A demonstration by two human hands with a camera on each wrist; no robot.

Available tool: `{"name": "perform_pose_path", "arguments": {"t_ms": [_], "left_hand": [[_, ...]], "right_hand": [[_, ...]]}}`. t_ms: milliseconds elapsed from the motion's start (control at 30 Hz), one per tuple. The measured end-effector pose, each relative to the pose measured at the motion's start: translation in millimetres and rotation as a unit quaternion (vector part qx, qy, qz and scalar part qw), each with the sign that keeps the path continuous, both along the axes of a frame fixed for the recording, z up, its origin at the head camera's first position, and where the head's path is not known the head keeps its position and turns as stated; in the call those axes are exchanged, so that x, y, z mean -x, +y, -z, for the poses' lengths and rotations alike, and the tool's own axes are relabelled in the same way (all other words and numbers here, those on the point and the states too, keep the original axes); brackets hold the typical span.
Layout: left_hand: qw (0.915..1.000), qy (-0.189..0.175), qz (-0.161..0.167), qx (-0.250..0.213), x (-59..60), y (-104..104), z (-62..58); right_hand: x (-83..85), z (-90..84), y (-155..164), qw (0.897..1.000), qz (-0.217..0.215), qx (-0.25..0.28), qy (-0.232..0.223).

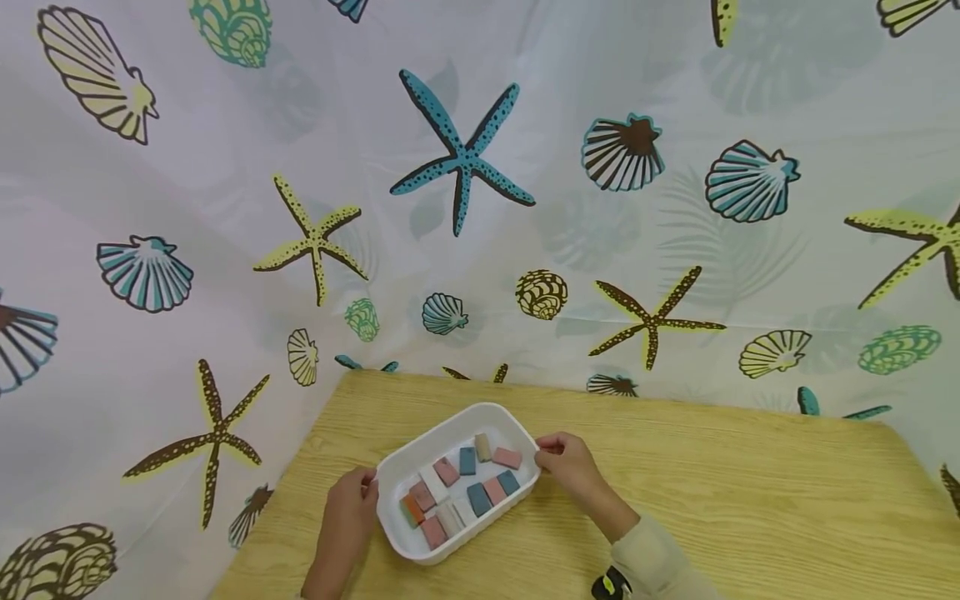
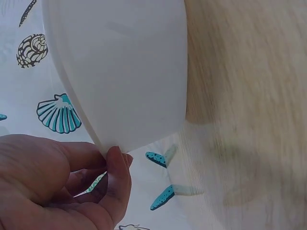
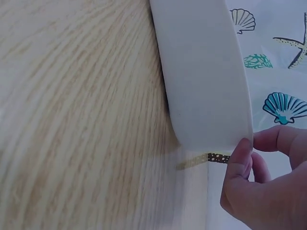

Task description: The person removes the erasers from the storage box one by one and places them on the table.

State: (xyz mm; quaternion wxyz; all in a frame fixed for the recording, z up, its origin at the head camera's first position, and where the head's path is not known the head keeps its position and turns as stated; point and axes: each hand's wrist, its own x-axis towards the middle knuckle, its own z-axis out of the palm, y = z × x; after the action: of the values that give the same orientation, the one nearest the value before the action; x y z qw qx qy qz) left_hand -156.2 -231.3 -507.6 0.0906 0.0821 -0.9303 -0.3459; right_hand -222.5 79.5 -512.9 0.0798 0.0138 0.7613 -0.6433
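A white rectangular tray (image 1: 448, 425) sits on the wooden table (image 1: 750, 492), holding several small blocks (image 1: 465, 492) in pink, blue, beige and orange. My left hand (image 1: 348, 510) grips the tray's left rim, thumb on the edge. My right hand (image 1: 566, 463) pinches the right rim. In the left wrist view the thumb (image 2: 117, 184) presses the tray's white wall (image 2: 129, 72). In the right wrist view the thumb (image 3: 238, 165) lies against the tray's wall (image 3: 201, 72), the fingers curled behind its rim.
A curtain printed with shells and starfish (image 1: 465, 167) hangs close behind and to the left of the table. Bare wood stretches to the right of the tray. A small black and yellow object (image 1: 611, 586) shows at the bottom edge near my right sleeve.
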Motion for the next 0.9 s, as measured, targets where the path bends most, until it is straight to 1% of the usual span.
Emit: {"name": "perform_pose_path", "arguments": {"t_ms": [100, 233, 300, 467, 567, 633, 800, 900], "left_hand": [[0.9998, 0.009, 0.010, 0.012, 3.3, 0.7, -0.5], [0.9991, 0.025, 0.035, 0.005, 6.9, 2.5, 0.0], [0.9989, 0.022, 0.042, -0.002, 8.4, 5.2, 0.1], [0.9980, 0.015, 0.061, -0.002, 12.5, 16.9, 1.0], [0.9963, 0.025, 0.083, 0.001, 14.3, 25.7, 1.3], [0.9953, 0.025, 0.094, 0.002, 15.1, 32.2, 0.8], [0.9942, 0.013, 0.107, -0.003, 17.1, 47.1, -2.3], [0.9932, 0.014, 0.115, -0.011, 18.8, 54.2, -3.0]], "right_hand": [[-3.4, 1.2, 3.4, 1.000, 0.006, 0.017, -0.011], [-10.4, 5.8, 10.9, 0.999, 0.015, 0.040, -0.030], [-15.7, 7.8, 15.6, 0.998, 0.020, 0.052, -0.043], [-33.9, 10.6, 30.2, 0.994, 0.028, 0.075, -0.067], [-46.9, 12.5, 41.2, 0.993, 0.033, 0.087, -0.075], [-55.5, 13.9, 48.5, 0.991, 0.041, 0.094, -0.082], [-73.1, 15.4, 61.6, 0.988, 0.067, 0.104, -0.093], [-80.9, 15.5, 67.3, 0.987, 0.074, 0.108, -0.095]]}}
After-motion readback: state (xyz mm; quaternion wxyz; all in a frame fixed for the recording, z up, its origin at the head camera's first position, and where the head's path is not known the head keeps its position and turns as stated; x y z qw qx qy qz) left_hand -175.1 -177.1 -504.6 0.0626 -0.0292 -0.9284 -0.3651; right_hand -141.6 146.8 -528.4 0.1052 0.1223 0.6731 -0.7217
